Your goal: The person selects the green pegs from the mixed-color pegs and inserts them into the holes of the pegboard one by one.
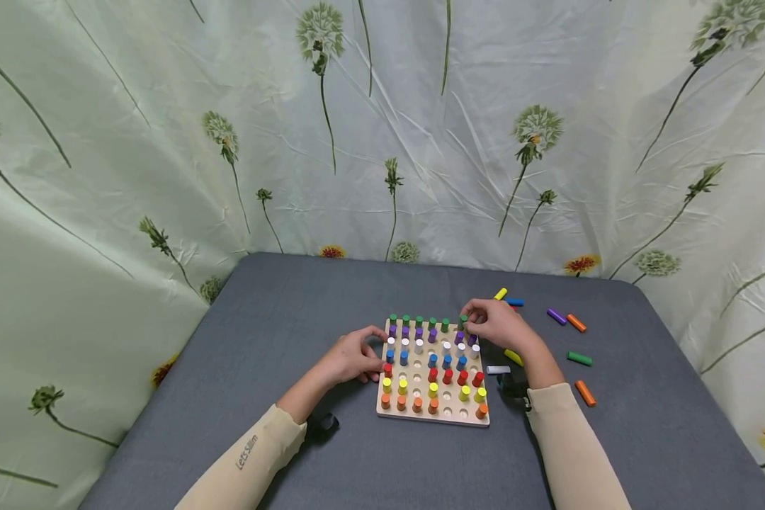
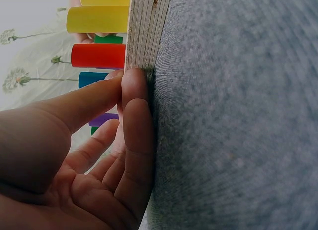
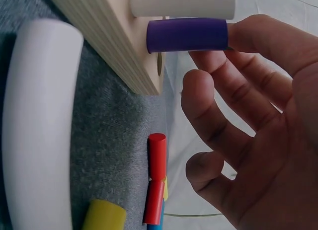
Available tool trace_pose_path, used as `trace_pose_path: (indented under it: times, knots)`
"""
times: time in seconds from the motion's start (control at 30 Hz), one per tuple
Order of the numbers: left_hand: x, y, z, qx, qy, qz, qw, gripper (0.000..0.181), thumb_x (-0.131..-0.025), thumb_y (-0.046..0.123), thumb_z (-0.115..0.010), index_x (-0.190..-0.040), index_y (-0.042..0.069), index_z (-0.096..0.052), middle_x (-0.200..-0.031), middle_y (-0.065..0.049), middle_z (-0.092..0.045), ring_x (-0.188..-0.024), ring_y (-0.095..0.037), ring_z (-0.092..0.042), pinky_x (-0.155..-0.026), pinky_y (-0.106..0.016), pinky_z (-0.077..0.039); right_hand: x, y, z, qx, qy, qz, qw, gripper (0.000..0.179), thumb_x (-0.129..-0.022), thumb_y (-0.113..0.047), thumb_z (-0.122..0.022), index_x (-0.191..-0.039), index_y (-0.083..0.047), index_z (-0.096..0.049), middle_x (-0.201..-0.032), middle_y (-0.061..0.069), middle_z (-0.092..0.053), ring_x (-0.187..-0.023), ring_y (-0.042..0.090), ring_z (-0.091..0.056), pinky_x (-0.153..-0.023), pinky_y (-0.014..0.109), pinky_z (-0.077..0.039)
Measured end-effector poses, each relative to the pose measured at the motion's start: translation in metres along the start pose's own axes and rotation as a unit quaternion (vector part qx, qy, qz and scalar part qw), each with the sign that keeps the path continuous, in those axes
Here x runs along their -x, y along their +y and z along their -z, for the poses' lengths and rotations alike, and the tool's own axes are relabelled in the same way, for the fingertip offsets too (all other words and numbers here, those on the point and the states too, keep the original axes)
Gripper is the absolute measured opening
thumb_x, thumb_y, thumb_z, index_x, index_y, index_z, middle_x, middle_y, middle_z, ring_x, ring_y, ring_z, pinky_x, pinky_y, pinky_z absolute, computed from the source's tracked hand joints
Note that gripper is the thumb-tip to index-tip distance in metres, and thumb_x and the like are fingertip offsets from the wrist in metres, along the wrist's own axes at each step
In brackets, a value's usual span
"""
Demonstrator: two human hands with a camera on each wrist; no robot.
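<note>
A wooden pegboard with rows of coloured pegs stands on the grey tabletop. My left hand grips the board's left edge; in the left wrist view the thumb and index finger meet at its plywood side. At the far right corner, my right hand pinches a green peg in the back row. That green peg is hidden in the right wrist view, where a purple peg stands in front of the fingertips. Green, purple, white, blue, red, yellow and orange rows run from back to front, with some holes bare.
Loose pegs lie to the right of the board, among them a white peg, a green peg, a purple peg and an orange peg. Floral cloth hangs behind the table.
</note>
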State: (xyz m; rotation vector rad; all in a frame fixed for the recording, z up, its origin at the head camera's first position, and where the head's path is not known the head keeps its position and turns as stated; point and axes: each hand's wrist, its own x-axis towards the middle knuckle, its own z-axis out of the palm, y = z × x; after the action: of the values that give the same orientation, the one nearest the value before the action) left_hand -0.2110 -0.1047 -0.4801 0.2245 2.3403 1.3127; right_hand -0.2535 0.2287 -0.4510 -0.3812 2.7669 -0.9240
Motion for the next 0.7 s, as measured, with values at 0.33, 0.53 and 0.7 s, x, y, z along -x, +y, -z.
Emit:
trace_pose_path:
  times: [0.33,0.53,0.7]
  knots:
    - [-0.0008,-0.0010,-0.0009,0.001,0.001,0.002,1.0000,0.044,-0.095,0.008,-0.077,-0.136,0.014,-0.061,-0.078,-0.006,-0.074,-0.065,-0.014,-0.071,-0.058,-0.031,-0.058,-0.0019,-0.0023,-0.0052,-0.003,-0.009,-0.011,0.9999,0.019,-0.099,-0.014,-0.069,-0.116,-0.006,-0.072,-0.097,0.007,-0.073,-0.080,0.016,-0.063,-0.074,0.032,-0.054]
    - [-0.0008,-0.0010,-0.0010,0.000,0.001,0.000,1.0000,0.044,-0.096,0.009,-0.076,-0.136,0.014,-0.060,-0.077,-0.005,-0.074,-0.064,-0.014,-0.071,-0.058,-0.031,-0.058,-0.0022,-0.0060,-0.0062,0.011,-0.007,-0.012,0.9998,0.020,-0.099,-0.016,-0.069,-0.116,-0.006,-0.072,-0.098,0.007,-0.073,-0.082,0.016,-0.064,-0.076,0.034,-0.054]
    - [-0.0002,-0.0008,-0.0007,0.000,0.001,0.000,1.0000,0.044,-0.096,0.008,-0.076,-0.137,0.014,-0.060,-0.078,-0.005,-0.074,-0.064,-0.014,-0.071,-0.058,-0.030,-0.058,-0.0025,-0.0082,-0.0065,0.019,-0.011,-0.021,0.9995,0.018,-0.099,-0.015,-0.069,-0.115,-0.007,-0.072,-0.098,0.006,-0.073,-0.081,0.016,-0.065,-0.077,0.034,-0.055]
